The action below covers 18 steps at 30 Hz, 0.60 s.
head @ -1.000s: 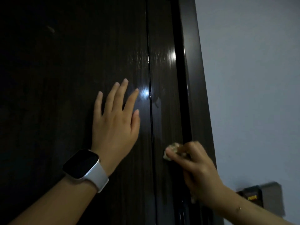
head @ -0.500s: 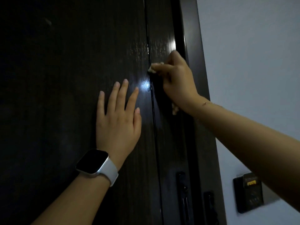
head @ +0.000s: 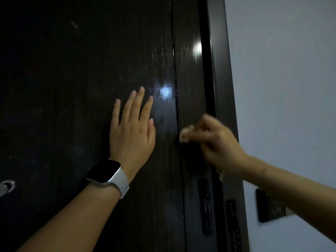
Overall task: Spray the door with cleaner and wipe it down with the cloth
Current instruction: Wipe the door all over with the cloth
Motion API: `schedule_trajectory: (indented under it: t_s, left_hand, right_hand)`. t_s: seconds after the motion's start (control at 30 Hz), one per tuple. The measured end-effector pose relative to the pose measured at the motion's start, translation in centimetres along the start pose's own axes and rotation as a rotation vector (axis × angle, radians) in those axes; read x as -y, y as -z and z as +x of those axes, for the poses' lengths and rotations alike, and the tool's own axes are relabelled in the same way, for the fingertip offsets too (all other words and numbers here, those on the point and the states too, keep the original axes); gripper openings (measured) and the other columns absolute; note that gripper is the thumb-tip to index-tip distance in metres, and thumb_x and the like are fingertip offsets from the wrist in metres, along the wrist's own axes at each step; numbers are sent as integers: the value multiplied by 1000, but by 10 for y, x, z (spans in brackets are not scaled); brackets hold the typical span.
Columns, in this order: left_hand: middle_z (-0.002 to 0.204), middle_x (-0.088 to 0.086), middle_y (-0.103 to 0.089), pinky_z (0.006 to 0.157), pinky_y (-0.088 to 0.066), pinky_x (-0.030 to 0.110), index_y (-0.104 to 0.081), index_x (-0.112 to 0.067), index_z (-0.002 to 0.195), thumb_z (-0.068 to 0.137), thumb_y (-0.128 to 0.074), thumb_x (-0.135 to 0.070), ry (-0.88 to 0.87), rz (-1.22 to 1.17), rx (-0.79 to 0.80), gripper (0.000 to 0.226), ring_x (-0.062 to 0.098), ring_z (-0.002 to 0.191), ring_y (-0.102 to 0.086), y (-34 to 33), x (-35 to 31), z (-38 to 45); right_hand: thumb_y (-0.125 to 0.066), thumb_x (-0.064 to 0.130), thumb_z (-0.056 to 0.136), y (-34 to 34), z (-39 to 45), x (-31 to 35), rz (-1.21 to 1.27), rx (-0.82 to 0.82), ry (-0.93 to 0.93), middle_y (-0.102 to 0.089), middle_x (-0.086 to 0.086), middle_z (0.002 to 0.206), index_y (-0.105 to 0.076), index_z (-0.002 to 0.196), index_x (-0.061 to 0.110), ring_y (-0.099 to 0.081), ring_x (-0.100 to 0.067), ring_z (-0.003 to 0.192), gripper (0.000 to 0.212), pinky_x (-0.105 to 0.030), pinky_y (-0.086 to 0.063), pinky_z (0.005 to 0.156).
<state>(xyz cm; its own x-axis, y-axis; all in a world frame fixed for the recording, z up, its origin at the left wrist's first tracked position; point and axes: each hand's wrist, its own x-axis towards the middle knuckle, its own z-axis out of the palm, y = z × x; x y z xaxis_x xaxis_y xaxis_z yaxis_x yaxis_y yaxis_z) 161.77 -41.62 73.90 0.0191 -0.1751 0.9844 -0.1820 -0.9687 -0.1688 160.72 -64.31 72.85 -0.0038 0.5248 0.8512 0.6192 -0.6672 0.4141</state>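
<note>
We see a dark wood-grain door [head: 72, 106] filling the left and middle of the view; the left hand [head: 131, 133] lies flat on it, fingers straight and slightly spread, holding nothing; a watch [head: 107, 174] with a white strap sits on that wrist. The right hand [head: 218, 144] is blurred, fingers curled and pinching a small pale cloth [head: 186, 133] against the narrow strip of the door near its right edge, just right of the vertical groove; a bit of cloth also shows below the wrist. Two bright glares sit on the door, one above the left fingertips, one higher near the right edge. A lock plate [head: 206, 206] sits on the door's right edge, lower down; beside it a chain [head: 236, 231] hangs on the frame [head: 221, 70]; a dark wall panel [head: 269, 206] sits on the pale wall [head: 281, 88]. A metal handle [head: 6, 187] pokes in at the left edge.
</note>
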Motion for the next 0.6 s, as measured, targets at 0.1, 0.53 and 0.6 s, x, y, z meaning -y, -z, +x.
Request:
schedule_trajectory:
  t_s: [0.1, 0.53, 0.6]
  left_hand:
    - [160, 8, -25, 120, -14, 50, -33, -12, 149, 99, -30, -30, 8, 41, 6, 53, 22, 148, -20, 4, 12, -10]
    - [159, 7, -26, 120, -15, 50, -32, -12, 150, 100, -30, -30, -6, 35, -19, 53, 22, 148, -20, -3, 18, -14]
    - [159, 8, -26, 120, -16, 51, -31, -12, 150, 100, -30, -30, -4, 47, -9, 53, 22, 148, -20, -3, 19, -14]
  right_hand:
    - [-54, 8, 93, 15, 69, -5, -31, -183, -123, -39, 6, 98, -68, 119, 17, -40, -1, 80, 30, -9, -35, 72]
    - [-39, 12, 98, -53, -12, 43, -48, -12, 115, -50, -9, 101, -64, 123, 8, -50, -23, 87, 36, -37, -48, 67]
    - [-47, 7, 90, -54, -27, 45, -60, 58, 169, -48, -8, 99, -64, 124, 10, -48, -22, 85, 38, -37, -48, 62]
